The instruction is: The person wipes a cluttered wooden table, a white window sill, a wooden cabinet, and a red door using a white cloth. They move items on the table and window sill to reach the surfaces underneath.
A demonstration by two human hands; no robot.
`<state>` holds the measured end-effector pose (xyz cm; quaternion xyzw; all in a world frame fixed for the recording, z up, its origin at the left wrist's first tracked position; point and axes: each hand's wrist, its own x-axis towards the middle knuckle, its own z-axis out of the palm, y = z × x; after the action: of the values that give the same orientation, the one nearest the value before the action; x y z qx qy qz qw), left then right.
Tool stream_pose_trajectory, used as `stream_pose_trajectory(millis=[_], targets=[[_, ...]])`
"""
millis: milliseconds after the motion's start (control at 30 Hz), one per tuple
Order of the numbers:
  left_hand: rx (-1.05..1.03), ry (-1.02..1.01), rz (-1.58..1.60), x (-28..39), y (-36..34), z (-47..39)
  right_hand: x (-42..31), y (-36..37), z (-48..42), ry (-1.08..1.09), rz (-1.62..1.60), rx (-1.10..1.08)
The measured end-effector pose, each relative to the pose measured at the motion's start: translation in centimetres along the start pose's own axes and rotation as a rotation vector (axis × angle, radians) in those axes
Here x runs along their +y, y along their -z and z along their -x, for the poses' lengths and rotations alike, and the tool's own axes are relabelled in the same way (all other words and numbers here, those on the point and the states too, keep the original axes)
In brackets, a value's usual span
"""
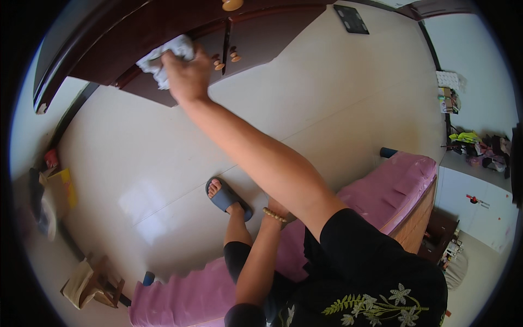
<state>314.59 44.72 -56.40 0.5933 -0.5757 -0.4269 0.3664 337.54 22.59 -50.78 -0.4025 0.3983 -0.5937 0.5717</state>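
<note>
My right hand (pixel 188 77) reaches out at the upper left, gripping a crumpled white cloth (pixel 178 46). It presses the cloth against the dark red-brown wooden cabinet (pixel 265 34), at the border between the upper front and the lower doors. Pale wooden knobs (pixel 218 63) sit just right of that hand. My left hand (pixel 278 206) hangs low near my knee, a beaded bracelet (pixel 274 214) on its wrist. The right upper arm covers most of its fingers, so whether they hold anything is hidden.
A pink-covered bed or bench (pixel 184 290) runs behind my legs. My foot in a dark slide sandal (pixel 231 198) stands on pale floor tiles (pixel 163 143). A black bathroom scale (pixel 352 19) lies at the upper right. A wooden folding stool (pixel 108 282) stands lower left.
</note>
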Motion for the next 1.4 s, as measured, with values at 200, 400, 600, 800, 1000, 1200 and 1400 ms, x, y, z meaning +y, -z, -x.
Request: stream_pose_trajectory(millis=[200, 400, 600, 800, 1000, 1200, 1400], targets=[[-0.009, 0.515, 0.517, 1.5, 0.6, -2.0, -4.2, 6.7, -5.8, -0.198, 0.000, 0.095], [0.067, 0.467, 0.576, 1.1, 0.3, -1.4, -5.4, 11.9, -11.9, -0.175, 0.011, 0.202], [0.069, 0.512, 0.702, 1.7, 1.3, -1.5, -7.0, 15.5, -16.0, -0.175, -0.067, 0.376], [0.103, 0.560, 0.821, 2.9, 2.7, -1.5, -2.8, 10.0, -10.1, -0.399, -0.028, 0.333], [0.107, 0.322, 0.527, 0.5, 1.5, -0.3, 4.1, 3.1, -0.8, -0.511, 0.069, 0.097], [0.240, 0.070, 0.534, -0.8, 0.3, 0.4, 6.5, 2.8, 2.6, -0.479, 0.295, -0.165], [0.174, 0.530, 0.593, 1.2, 2.5, -0.6, 3.0, 8.5, -4.0, -0.405, -0.003, 0.099]])
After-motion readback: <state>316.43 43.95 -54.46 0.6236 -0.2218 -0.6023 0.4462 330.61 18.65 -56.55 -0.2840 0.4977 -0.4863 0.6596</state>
